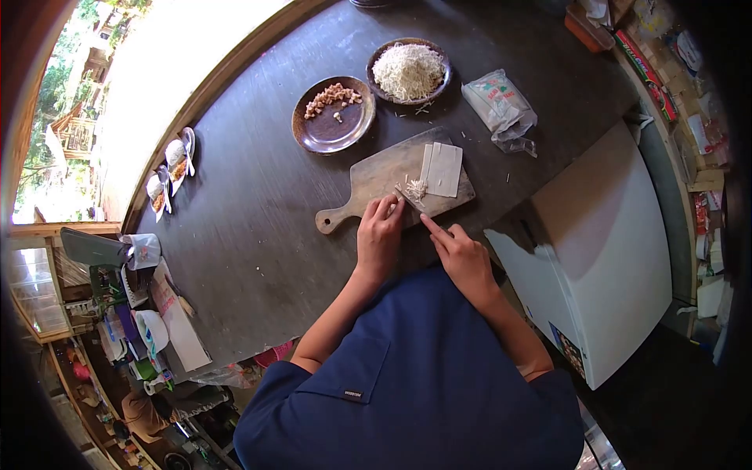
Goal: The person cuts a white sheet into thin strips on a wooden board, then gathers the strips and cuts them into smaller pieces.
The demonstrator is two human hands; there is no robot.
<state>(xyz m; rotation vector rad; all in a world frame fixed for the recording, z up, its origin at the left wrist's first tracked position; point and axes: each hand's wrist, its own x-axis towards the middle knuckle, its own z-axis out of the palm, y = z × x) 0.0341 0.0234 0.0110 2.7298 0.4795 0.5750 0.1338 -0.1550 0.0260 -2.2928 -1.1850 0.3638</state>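
A wooden cutting board with a round handle lies on the dark table. Flat pale sheets rest on its right part, beside a small heap of thin pale shreds. My left hand is at the board's near edge, its fingers bent and pressed together on something too small to name. With fingers wrapped round it, my right hand holds a knife, its blade reaching over the board towards my left fingertips. Part of the knife is hidden by the hand.
Beyond the board are a brown plate of small brown pieces and a bowl heaped with pale shreds. A plastic-wrapped packet lies to the right. Two wrapped portions stand at the left edge. A white appliance adjoins the table.
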